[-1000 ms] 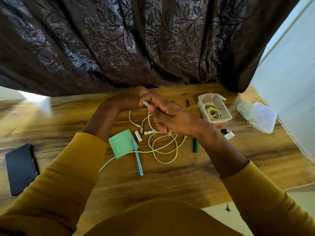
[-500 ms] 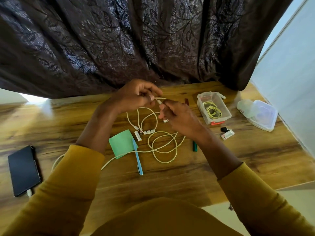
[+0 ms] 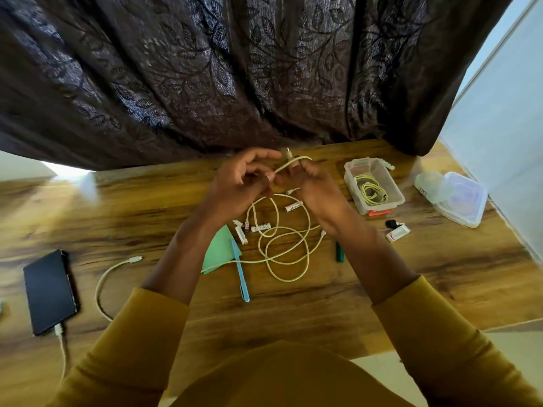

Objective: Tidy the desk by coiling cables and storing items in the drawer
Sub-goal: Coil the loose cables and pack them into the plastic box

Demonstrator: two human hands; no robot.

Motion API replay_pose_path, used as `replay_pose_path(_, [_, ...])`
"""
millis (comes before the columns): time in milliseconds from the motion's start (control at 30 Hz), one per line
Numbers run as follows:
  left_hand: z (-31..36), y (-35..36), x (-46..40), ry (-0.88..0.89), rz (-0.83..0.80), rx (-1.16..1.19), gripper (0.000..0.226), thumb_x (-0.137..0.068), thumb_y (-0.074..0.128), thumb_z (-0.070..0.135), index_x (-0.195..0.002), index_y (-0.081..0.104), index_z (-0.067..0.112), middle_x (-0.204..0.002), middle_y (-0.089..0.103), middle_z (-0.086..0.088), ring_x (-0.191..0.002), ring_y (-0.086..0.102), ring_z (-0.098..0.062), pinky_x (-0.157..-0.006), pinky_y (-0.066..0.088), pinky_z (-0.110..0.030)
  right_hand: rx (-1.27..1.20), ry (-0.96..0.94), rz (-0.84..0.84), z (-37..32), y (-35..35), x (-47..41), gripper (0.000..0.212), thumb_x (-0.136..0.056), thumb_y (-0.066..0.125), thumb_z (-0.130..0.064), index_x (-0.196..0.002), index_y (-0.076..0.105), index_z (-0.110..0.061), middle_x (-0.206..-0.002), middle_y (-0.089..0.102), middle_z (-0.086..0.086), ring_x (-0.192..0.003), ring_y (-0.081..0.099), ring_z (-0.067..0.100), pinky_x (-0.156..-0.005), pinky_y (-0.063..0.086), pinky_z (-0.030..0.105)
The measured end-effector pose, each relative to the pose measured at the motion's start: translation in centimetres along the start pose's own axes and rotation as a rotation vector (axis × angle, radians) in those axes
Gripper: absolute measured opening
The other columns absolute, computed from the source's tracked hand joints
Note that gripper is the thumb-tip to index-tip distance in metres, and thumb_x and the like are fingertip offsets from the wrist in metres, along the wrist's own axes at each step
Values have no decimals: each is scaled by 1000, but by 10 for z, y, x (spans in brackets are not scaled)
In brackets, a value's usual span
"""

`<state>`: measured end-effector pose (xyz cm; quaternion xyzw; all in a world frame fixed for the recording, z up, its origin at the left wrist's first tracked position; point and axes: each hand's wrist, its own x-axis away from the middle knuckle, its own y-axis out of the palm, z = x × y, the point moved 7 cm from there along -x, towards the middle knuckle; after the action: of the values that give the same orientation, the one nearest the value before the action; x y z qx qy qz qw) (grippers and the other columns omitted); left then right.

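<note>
A clear box (image 3: pixel 397 198) stands far right on the desk (image 3: pixel 411 277), lid off, with one coiled yellow cable (image 3: pixel 370 191) inside and a red latch showing at its near end. Right of it lies a clear lid (image 3: pixel 458 202), and a small clear tub (image 3: pixel 427 183) touches the lid's far left corner; what the tub holds, if anything, is too hazy to tell.

Both hands are raised over the middle of the desk, close together. The left hand (image 3: pixel 238 183) has its fingers curled and pinches a pale cord (image 3: pixel 289 254) near one end; the right hand (image 3: pixel 316 183) also pinches it, just beside the left, and a short loop arches between them with a plug sticking up. The rest of the cord hangs down and lies in loose loops on the desk below the hands.

Four white batteries can be counted among the loops, three in a cluster (image 3: pixel 252 229) on the left and one (image 3: pixel 293 206) farther off, though blur may hide more. There are two pens: a blue one (image 3: pixel 241 273) lying partly on a green paper (image 3: pixel 219 254), and a dark green one (image 3: pixel 340 255) under the right forearm. One phone (image 3: pixel 50 292) lies near left, with a white cable (image 3: pixel 101 284) plugged into its near end. A small black and white item (image 3: pixel 396 230) sits near the box.
</note>
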<state>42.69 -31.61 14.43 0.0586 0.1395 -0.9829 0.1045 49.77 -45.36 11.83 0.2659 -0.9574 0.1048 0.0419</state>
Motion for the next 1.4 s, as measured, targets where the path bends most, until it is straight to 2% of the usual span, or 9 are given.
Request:
replay_pose_path(300, [-17,-12,-1,29,97,8,23,-102,64,11,-122,59,20,-84,72,1,-72,67,-11,-69,55,-27,-402,11,-226,-13,4,8,30,-110,39,-8,-121,67,-9,-128,72,14,-130,63,26,-120,36,57])
replay_pose_path(500, [-22,-1,0,47,91,31,22,-103,65,11,-116,51,21,-85,72,0,-73,70,-19,-66,58,-32,-498,-27,-276,-25,5,7,31,-111,44,-26,-125,62,-5,-132,68,21,-132,56,47,-119,34,62])
replay_pose_path(700, [-52,2,8,-84,25,-81,27,-90,80,18,-104,56,14,-81,72,-7,-70,72,-21,-68,59,-45,-665,16,-344,-27,8,10,33,-113,34,-35,-98,57,-17,-94,73,12,-101,69,35,-80,53,42])
replay_pose_path(800, [-65,2,17,-118,-62,-177,29,-85,76,47,-89,64,21,-83,69,-15,-76,70,-36,-69,58,-55,-688,38,-414,-26,5,11,38,-112,32,-40,-89,55,-21,-76,66,4,-83,66,25,-59,43,28])
replay_pose_path(900, [-66,-4,19,-98,-64,-224,32,-89,68,56,-85,70,25,-78,69,-8,-71,65,-26,-67,54,-54,-853,36,-588,-33,7,15,43,-112,25,-42,-87,51,-20,-61,55,-2,-80,67,21,-48,37,23])
replay_pose_path(1067, [-53,-17,10,-124,-21,-158,20,-91,73,37,-81,76,20,-84,78,-4,-90,76,-28,-88,59,-56,-1042,56,-927,-53,14,31,43,-108,29,-39,-83,53,-14,-49,32,-1,-69,67,22,-35,28,21])
replay_pose_path(1133, [-43,-22,4,-110,-34,-71,11,-87,79,20,-82,77,11,-89,80,-3,-92,76,-16,-89,62,-48,-958,85,-1053,-56,21,41,42,-106,32,-36,-80,53,-11,-46,26,-1,-51,56,19,-34,23,22])
replay_pose_path(1233, [-19,-28,-4,-33,-137,64,13,-71,78,30,-77,81,19,-79,78,2,-80,73,-7,-77,57,-24,-569,30,-1143,-52,27,54,40,-107,31,-29,-82,53,-9,-47,32,-3,-39,35,15,-35,24,24])
replay_pose_path(1400, [11,-25,-11,21,-256,-113,34,-74,69,33,-71,69,-1,-70,62,-28,-68,59,-25,-63,47,-27,412,-14,-957,-26,38,47,39,-113,39,-32,-93,62,-7,-52,46,0,-45,36,16,-45,30,29])
